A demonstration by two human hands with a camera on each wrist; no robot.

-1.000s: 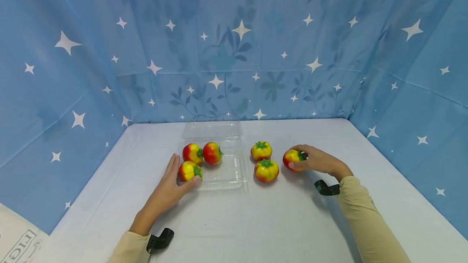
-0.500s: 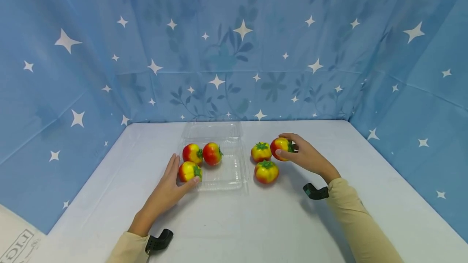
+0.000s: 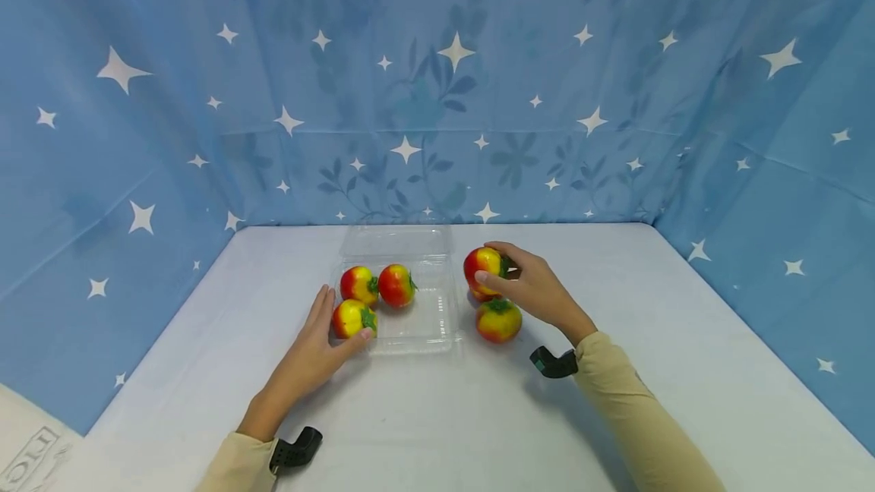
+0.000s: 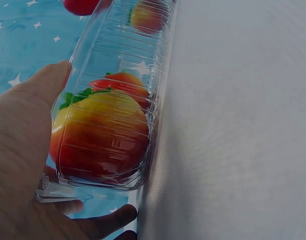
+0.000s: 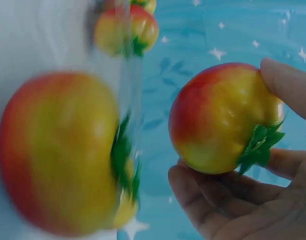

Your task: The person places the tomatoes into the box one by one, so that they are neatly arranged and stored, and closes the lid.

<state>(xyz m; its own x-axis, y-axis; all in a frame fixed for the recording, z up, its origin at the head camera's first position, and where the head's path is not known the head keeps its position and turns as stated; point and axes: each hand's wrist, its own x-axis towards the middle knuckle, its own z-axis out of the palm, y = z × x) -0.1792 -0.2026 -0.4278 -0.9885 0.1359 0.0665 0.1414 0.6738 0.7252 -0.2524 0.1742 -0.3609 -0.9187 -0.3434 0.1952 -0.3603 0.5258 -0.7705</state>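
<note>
In the head view my left hand (image 3: 311,351) rests at the front left corner of a clear plastic clamshell box (image 3: 434,317). Its thumb touches the front rim and its fairly straight fingers lie along the left side. Inside the box are three red-and-yellow tomatoes with green tops: one at front left (image 3: 352,319), one behind it (image 3: 358,285), one further right (image 3: 396,285). My right hand (image 3: 536,287) grips another tomato (image 5: 220,117) between thumb and fingers, raised above the table. Beneath it a further tomato (image 3: 478,296) is mostly hidden; one more (image 3: 499,323) sits nearer me.
The box's open lid (image 3: 396,241) lies back toward the blue star-patterned curtain (image 3: 437,97), which encloses the white table (image 3: 410,416) at the back and sides. Each wrist wears a black camera band (image 3: 295,450).
My right hand has lifted its tomato from the table and carried it left, over the back tomato beside the box. The left hand and the box have stayed put.
</note>
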